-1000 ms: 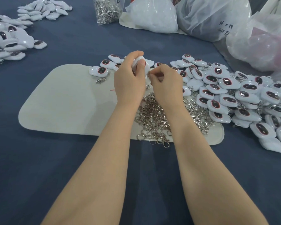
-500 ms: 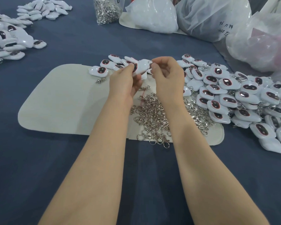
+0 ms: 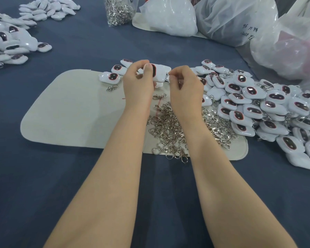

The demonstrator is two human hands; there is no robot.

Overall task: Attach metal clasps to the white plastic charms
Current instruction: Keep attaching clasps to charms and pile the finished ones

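My left hand point(image 3: 138, 83) grips a white plastic charm point(image 3: 160, 73) with a dark oval window, held up above the pale felt mat point(image 3: 70, 113). My right hand point(image 3: 184, 86) has its fingers curled and pinched at the charm's right corner; whatever it pinches is too small to make out. A heap of loose metal clasps point(image 3: 170, 129) lies on the mat under my wrists. A large pile of white charms point(image 3: 258, 108) spreads to the right.
A few charms point(image 3: 111, 76) and a single clasp point(image 3: 112, 87) lie at the mat's far edge. More charm piles point(image 3: 9, 45) sit far left. A bag of clasps point(image 3: 117, 10) and several plastic bags point(image 3: 231, 18) stand at the back.
My left hand has risen and turned the charm so its dark window shows. My right hand has dropped slightly and stays pinched at the charm's right end.
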